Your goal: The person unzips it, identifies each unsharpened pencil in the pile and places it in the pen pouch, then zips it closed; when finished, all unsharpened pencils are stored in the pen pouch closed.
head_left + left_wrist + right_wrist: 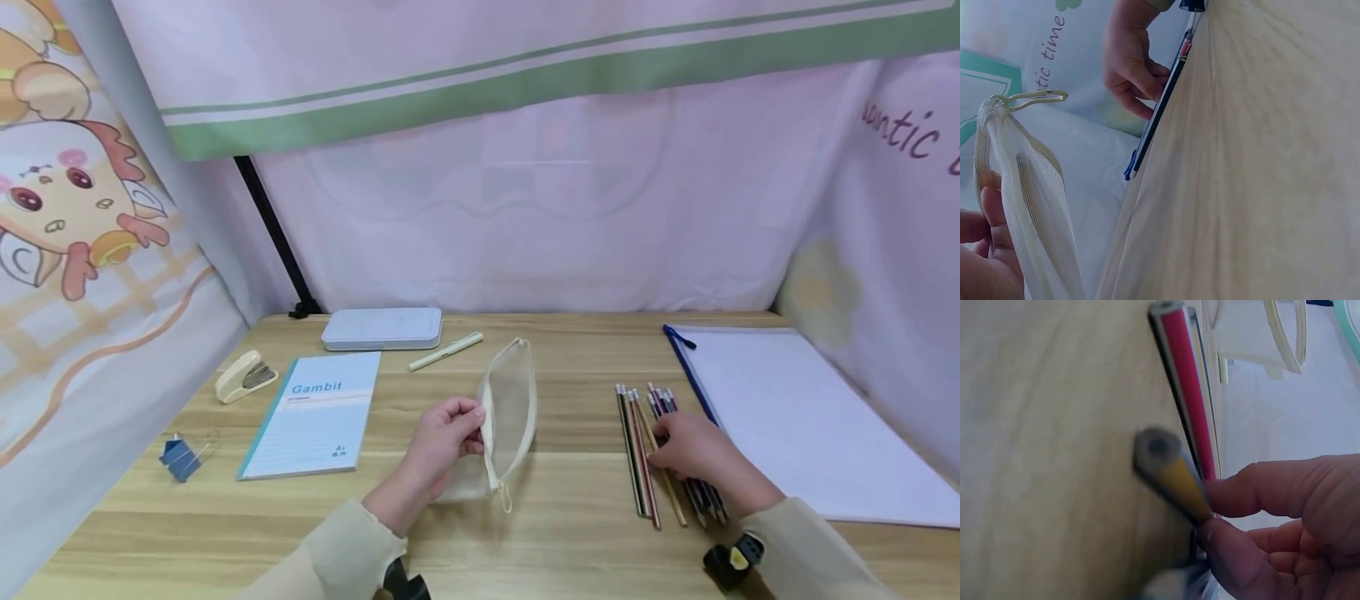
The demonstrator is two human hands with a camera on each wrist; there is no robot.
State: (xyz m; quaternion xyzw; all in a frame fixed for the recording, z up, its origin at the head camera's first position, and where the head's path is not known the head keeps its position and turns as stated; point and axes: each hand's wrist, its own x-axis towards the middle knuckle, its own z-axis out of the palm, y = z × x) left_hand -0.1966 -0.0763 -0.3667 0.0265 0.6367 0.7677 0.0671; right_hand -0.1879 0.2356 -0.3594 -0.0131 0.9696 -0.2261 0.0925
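Note:
My left hand (438, 442) pinches the zip edge of a see-through mesh pouch (512, 408) with cream trim. The pouch stands with its mouth spread, a zip pull loop hanging at its near end; this loop (1038, 99) also shows in the left wrist view. At the right, my right hand (697, 454) is over a row of pencils (637, 458) with erasers pointing away. Between thumb and forefinger it pinches a yellow pencil (1185, 487), beside a red-striped pencil (1186, 381). Several dark pencils (708, 500) lie partly hidden under the hand.
On the left lie a notebook (315, 417), a cream stapler (243, 377) and a blue binder clip (180, 458). A pale flat case (382, 328) and a light green pen (446, 351) are at the back. A white board with a blue edge (795, 417) lies right of the pencils.

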